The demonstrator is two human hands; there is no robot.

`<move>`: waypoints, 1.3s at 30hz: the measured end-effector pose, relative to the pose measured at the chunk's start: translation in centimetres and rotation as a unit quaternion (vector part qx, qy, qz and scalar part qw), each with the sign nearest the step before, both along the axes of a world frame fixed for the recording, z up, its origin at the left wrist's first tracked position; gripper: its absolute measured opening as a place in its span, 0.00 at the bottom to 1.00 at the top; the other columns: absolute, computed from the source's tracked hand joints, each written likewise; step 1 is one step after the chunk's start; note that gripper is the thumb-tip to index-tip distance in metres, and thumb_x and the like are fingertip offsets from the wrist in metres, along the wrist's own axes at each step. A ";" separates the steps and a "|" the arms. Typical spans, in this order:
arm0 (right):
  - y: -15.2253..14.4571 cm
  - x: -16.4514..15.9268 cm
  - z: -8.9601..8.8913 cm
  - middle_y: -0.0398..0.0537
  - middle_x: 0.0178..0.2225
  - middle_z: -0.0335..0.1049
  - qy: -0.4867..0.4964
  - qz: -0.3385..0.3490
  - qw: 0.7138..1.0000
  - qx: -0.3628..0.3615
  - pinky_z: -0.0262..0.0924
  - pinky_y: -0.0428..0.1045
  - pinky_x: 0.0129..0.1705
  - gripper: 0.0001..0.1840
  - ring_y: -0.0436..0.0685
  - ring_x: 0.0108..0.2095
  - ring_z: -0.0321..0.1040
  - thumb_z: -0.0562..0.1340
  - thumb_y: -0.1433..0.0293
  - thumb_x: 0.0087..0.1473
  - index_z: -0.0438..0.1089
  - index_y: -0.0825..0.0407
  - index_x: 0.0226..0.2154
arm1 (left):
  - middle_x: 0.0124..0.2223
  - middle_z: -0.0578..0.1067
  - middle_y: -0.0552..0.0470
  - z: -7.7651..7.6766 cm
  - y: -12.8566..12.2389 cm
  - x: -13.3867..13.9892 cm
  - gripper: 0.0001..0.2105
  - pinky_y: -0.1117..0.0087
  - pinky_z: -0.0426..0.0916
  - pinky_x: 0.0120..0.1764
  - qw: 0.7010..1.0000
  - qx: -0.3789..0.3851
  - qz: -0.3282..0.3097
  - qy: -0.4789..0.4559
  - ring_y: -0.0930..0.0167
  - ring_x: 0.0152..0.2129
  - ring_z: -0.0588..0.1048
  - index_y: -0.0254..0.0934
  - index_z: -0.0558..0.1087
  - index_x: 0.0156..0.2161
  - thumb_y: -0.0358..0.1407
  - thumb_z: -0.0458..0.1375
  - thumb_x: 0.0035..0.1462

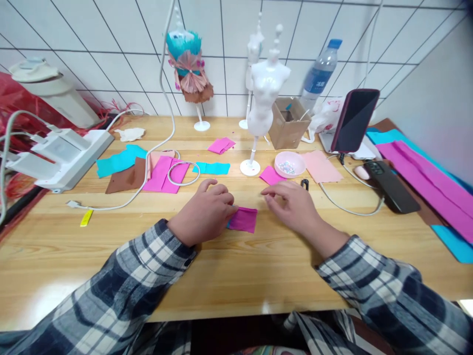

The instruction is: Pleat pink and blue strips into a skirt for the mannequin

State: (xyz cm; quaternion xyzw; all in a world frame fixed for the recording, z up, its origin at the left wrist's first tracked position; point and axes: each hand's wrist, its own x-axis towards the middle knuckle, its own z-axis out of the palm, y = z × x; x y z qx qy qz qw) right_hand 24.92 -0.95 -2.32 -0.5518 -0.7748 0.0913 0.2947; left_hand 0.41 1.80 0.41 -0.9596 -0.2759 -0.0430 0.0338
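A small folded piece of magenta crepe paper (244, 220), with a strip of blue showing at its left edge, lies on the table between my hands. My left hand (205, 212) has its fingers curled and pinched on the left end of this piece. My right hand (290, 204) is held just right of the paper, apart from it, with fingers loosely stretched and nothing visible in them. Behind my hands stands a bare white dress-form figure (266, 93). Beside its base is a pink dish (290, 164) of small shiny bits.
Cut crepe pieces in blue (121, 160), brown (125, 176) and magenta (166, 175) lie left under a white cable (142, 182). A dressed form (189, 64), a cardboard box (287, 123) and a water bottle (320, 74) stand behind. Phones (391, 187) and long magenta paper (428, 182) lie right.
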 end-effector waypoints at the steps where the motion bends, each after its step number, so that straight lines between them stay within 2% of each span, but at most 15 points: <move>1: 0.2 -0.6 0.1 0.47 0.31 0.76 -0.022 -0.004 0.999 -0.027 0.60 0.53 0.39 0.09 0.57 0.35 0.70 0.61 0.65 0.56 0.78 0.48 0.32 | 0.34 0.78 0.50 -0.1 -0.1 0.0 0.08 0.51 0.55 0.52 1.000 0.003 0.002 -0.003 0.62 0.39 0.71 0.41 0.77 0.33 0.29 0.56 0.56; 3: 0.6 -1.7 0.4 0.45 0.28 0.73 -0.050 -0.006 0.996 -0.077 0.56 0.52 0.35 0.08 0.56 0.32 0.68 0.64 0.62 0.54 0.77 0.47 0.28 | 0.33 0.78 0.50 -0.2 -0.2 0.1 0.08 0.50 0.56 0.53 1.000 0.006 0.005 -0.012 0.62 0.39 0.71 0.41 0.78 0.34 0.29 0.56 0.56; 6: 0.9 -2.3 0.6 0.42 0.27 0.73 -0.056 -0.005 0.991 -0.123 0.53 0.50 0.33 0.03 0.54 0.31 0.67 0.66 0.67 0.51 0.77 0.46 0.27 | 0.33 0.78 0.50 -0.2 -0.4 0.1 0.09 0.47 0.55 0.55 1.000 0.008 0.006 -0.021 0.63 0.38 0.72 0.41 0.78 0.34 0.29 0.56 0.56; 9: 1.0 -2.2 0.6 0.41 0.27 0.73 -0.053 0.000 0.987 -0.149 0.52 0.48 0.32 0.03 0.52 0.30 0.66 0.66 0.70 0.49 0.76 0.46 0.26 | 0.32 0.79 0.50 -0.3 -0.3 0.1 0.09 0.46 0.55 0.55 1.000 0.006 0.011 -0.027 0.63 0.37 0.73 0.41 0.79 0.34 0.30 0.56 0.57; 11: 1.0 -2.1 0.5 0.41 0.27 0.73 -0.065 0.013 0.987 -0.147 0.51 0.48 0.33 0.03 0.52 0.30 0.66 0.66 0.71 0.49 0.75 0.47 0.26 | 0.33 0.79 0.50 -0.4 0.0 0.0 0.11 0.49 0.59 0.53 0.998 -0.002 0.039 -0.053 0.63 0.36 0.74 0.42 0.79 0.40 0.32 0.54 0.61; 14: 0.7 -2.1 0.6 0.42 0.28 0.73 -0.074 0.038 0.992 -0.100 0.51 0.49 0.34 0.03 0.53 0.32 0.67 0.65 0.72 0.50 0.74 0.49 0.27 | 0.39 0.80 0.45 -0.7 0.5 -0.3 0.16 0.58 0.66 0.46 0.983 -0.045 0.106 -0.145 0.63 0.38 0.75 0.37 0.76 0.50 0.39 0.51 0.65; 16: 0.4 -2.2 0.8 0.43 0.30 0.73 -0.072 0.052 0.995 -0.042 0.50 0.50 0.36 0.02 0.54 0.34 0.67 0.64 0.71 0.53 0.73 0.50 0.29 | 0.43 0.79 0.44 -0.8 0.8 -0.4 0.18 0.60 0.67 0.45 0.967 -0.104 0.127 -0.196 0.63 0.41 0.75 0.36 0.76 0.51 0.44 0.53 0.64; 19: -0.1 -2.2 1.1 0.44 0.32 0.73 -0.081 0.070 0.994 0.038 0.49 0.52 0.38 0.03 0.55 0.35 0.67 0.63 0.69 0.56 0.73 0.49 0.31 | 0.44 0.79 0.47 -0.7 0.8 -0.3 0.17 0.61 0.67 0.47 0.952 -0.185 0.139 -0.199 0.64 0.42 0.74 0.39 0.78 0.46 0.48 0.56 0.61; 23: -0.4 -2.0 1.1 0.44 0.32 0.73 -0.075 0.081 0.992 0.065 0.50 0.52 0.39 0.05 0.55 0.36 0.67 0.62 0.68 0.58 0.72 0.49 0.31 | 0.39 0.81 0.50 -0.4 0.7 -0.1 0.11 0.64 0.67 0.43 0.939 -0.229 0.153 -0.206 0.66 0.39 0.76 0.40 0.79 0.37 0.42 0.58 0.60; 26: -0.5 -1.8 0.8 0.44 0.30 0.72 -0.040 0.066 0.995 0.069 0.51 0.51 0.37 0.07 0.55 0.34 0.65 0.63 0.65 0.58 0.73 0.49 0.31 | 0.37 0.81 0.51 -0.3 0.7 -0.1 0.08 0.64 0.66 0.43 0.938 -0.221 0.135 -0.229 0.67 0.37 0.76 0.40 0.80 0.35 0.39 0.59 0.59; 29: -0.7 -1.7 0.7 0.45 0.27 0.68 -0.011 0.039 0.996 0.083 0.52 0.51 0.35 0.11 0.55 0.30 0.62 0.64 0.60 0.58 0.75 0.49 0.38 | 0.36 0.81 0.52 -0.2 0.6 0.0 0.07 0.63 0.65 0.44 0.940 -0.186 0.126 -0.256 0.67 0.37 0.76 0.41 0.80 0.34 0.38 0.60 0.58; 32: -0.9 -1.6 0.6 0.44 0.26 0.67 0.002 0.044 0.996 0.074 0.52 0.51 0.34 0.14 0.55 0.30 0.61 0.65 0.58 0.56 0.77 0.47 0.42 | 0.35 0.81 0.53 0.0 0.3 -0.1 0.07 0.61 0.62 0.45 0.944 -0.149 0.125 -0.267 0.68 0.36 0.76 0.43 0.80 0.34 0.40 0.60 0.59; 35: -0.9 -1.6 0.6 0.43 0.25 0.67 0.012 0.039 0.997 0.058 0.52 0.51 0.34 0.12 0.54 0.29 0.61 0.66 0.58 0.55 0.79 0.45 0.40 | 0.34 0.80 0.54 0.1 0.0 -0.1 0.06 0.58 0.57 0.47 0.951 -0.116 0.122 -0.260 0.68 0.36 0.75 0.45 0.80 0.34 0.40 0.61 0.59; 39: -0.8 -1.6 0.5 0.43 0.24 0.70 -0.008 0.037 0.997 0.063 0.50 0.52 0.36 0.09 0.54 0.29 0.61 0.66 0.58 0.56 0.80 0.43 0.33 | 0.34 0.80 0.55 0.0 -0.1 -0.2 0.06 0.57 0.55 0.48 0.954 -0.109 0.120 -0.253 0.68 0.36 0.75 0.46 0.80 0.34 0.39 0.61 0.59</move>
